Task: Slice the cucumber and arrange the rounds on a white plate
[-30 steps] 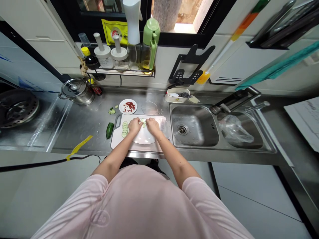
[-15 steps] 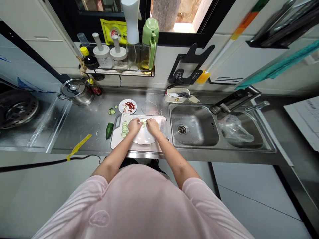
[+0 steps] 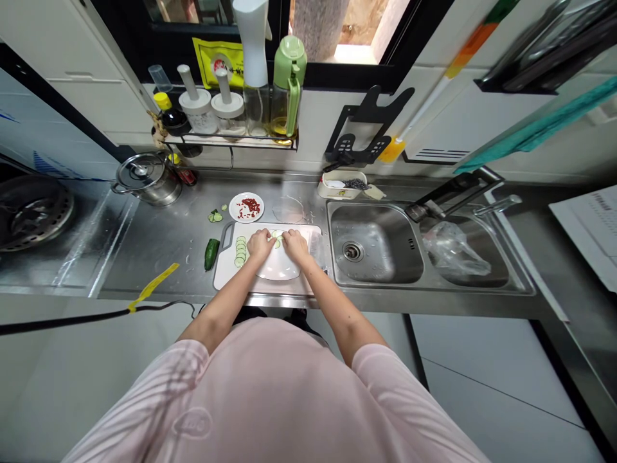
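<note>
A white plate (image 3: pixel 278 265) rests on the white cutting board (image 3: pixel 231 278), with a few cucumber slices (image 3: pixel 277 239) near its far edge. My left hand (image 3: pixel 261 244) is closed at the left of these slices, fingertips touching them. From the right, my right hand (image 3: pixel 295 245) reaches the same slices with its fingers pressed together; what its fingertips pinch is too small to name. A row of overlapping cucumber slices (image 3: pixel 240 251) lies on the board's left part. Beside the board is a piece of dark green cucumber (image 3: pixel 211 254).
Behind the board stands a small plate (image 3: pixel 247 208) of red pieces, with cucumber scraps (image 3: pixel 214 216) to its left. A lidded pot (image 3: pixel 147 179) is at the back left. The sink (image 3: pixel 376 244) lies to the right, and a bottle shelf (image 3: pixel 231 140) hangs above.
</note>
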A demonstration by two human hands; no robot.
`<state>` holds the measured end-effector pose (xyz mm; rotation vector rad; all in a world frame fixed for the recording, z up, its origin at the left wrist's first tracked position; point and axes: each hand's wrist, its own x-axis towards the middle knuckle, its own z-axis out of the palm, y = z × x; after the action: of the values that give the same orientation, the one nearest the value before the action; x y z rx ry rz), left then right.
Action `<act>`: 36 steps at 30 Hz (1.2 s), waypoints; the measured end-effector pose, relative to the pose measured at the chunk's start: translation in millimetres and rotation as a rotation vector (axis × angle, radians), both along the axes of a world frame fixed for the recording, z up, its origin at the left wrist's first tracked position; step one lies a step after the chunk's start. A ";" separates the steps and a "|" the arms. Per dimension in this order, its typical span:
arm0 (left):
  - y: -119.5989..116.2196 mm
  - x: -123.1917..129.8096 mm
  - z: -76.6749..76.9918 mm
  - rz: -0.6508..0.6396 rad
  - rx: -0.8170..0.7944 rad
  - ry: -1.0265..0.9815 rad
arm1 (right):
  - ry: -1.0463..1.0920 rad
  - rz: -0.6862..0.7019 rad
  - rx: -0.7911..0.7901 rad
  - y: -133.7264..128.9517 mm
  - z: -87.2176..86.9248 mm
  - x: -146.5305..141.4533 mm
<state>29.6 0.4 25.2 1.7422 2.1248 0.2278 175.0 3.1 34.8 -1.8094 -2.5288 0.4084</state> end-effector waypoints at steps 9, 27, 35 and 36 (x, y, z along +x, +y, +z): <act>-2.7 1.3 8.3 0.000 0.020 -0.006 | 0.033 -0.018 -0.013 0.4 2.2 0.3; -3.8 1.6 7.9 0.008 0.007 -0.011 | 0.038 -0.033 -0.008 -0.7 0.8 1.4; -4.7 2.8 11.2 0.004 0.008 0.005 | 0.033 -0.035 -0.019 -1.8 1.5 0.7; -4.8 2.8 11.2 0.002 0.008 0.007 | 0.034 -0.039 -0.019 -1.8 1.6 0.6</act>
<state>32.4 -4.5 36.4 1.7477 2.1339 0.2307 175.7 1.3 36.4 -1.8385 -2.4721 0.4589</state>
